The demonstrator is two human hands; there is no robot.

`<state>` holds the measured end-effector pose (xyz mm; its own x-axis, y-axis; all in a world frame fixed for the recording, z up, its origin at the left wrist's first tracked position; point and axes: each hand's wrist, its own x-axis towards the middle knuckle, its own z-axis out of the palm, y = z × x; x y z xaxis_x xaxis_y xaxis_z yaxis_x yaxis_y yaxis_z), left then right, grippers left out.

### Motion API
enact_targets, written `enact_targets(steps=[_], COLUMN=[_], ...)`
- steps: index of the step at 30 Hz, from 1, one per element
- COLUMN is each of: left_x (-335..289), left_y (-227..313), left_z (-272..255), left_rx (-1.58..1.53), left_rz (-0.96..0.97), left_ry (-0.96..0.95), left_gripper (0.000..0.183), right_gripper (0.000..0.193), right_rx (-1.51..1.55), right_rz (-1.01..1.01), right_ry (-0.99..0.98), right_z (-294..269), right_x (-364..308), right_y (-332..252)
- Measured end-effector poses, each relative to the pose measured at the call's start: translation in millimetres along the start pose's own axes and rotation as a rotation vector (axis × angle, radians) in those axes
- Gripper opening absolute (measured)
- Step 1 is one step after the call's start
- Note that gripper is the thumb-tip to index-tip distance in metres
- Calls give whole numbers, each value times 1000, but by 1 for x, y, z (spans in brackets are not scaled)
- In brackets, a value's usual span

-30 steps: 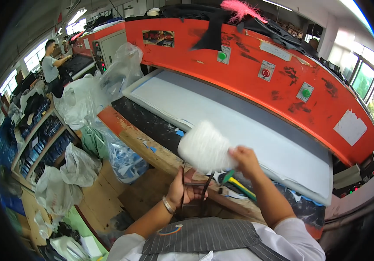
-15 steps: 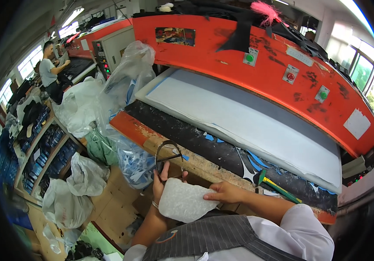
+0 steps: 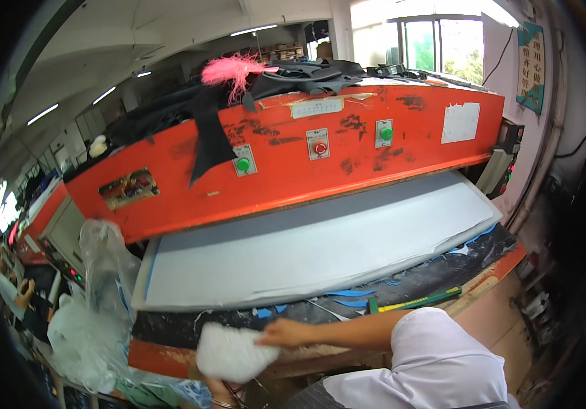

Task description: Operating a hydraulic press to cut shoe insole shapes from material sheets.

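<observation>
A soft white piece of sheet material (image 3: 231, 353) with rounded corners hangs in front of me, above the near edge of the machine's table. My right hand (image 3: 286, 334) pinches its right edge between thumb and fingers. Behind and below the piece, my left hand (image 3: 219, 392) shows only near the wrist; its fingers are hidden. Thin dark strips beside that wrist may belong to the curved metal cutting die, which is mostly out of sight. A green and yellow hammer (image 3: 416, 300) lies on the black bed edge beyond my right forearm.
A red press (image 3: 272, 184) with green and red buttons spans the view. Under it lies a white sheet-covered pad (image 3: 313, 245). Blue scraps (image 3: 351, 294) lie along the black edge. Clear plastic bags (image 3: 81, 341) stand at the left, with another person (image 3: 17, 293) beyond.
My view has swung to the right. The white piece and both hands now sit nearer the table's edge, and the metal die has largely gone from sight. My right hand still grips the piece.
</observation>
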<state>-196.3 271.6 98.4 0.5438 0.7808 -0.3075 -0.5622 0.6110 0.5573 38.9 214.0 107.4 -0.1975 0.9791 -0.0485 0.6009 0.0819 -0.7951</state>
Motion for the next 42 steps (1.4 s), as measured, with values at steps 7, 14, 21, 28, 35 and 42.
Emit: enact_targets(steps=[7, 14, 21, 28, 35, 42], left_x=[88, 132, 153, 190, 309, 337], left_y=[104, 134, 62, 138, 304, 351], left_z=[8, -25, 25, -22, -146, -233], left_rx=[105, 1051, 2049, 1707, 1767, 1731], left_rz=[227, 428, 305, 211, 781, 843], left_ry=[93, 206, -667, -518, 385, 287], left_gripper=[74, 74, 94, 61, 46, 37], right_gripper=[60, 21, 32, 33, 56, 58], right_rx=[84, 580, 668, 231, -253, -277], right_rz=[290, -266, -405, 113, 417, 666], right_ry=[141, 1586, 1310, 1231, 200, 85], right_z=[-111, -344, -546, -276, 44, 111], right_x=[-22, -35, -184, -13, 153, 257], right_y=[11, 13, 47, 40, -48, -57])
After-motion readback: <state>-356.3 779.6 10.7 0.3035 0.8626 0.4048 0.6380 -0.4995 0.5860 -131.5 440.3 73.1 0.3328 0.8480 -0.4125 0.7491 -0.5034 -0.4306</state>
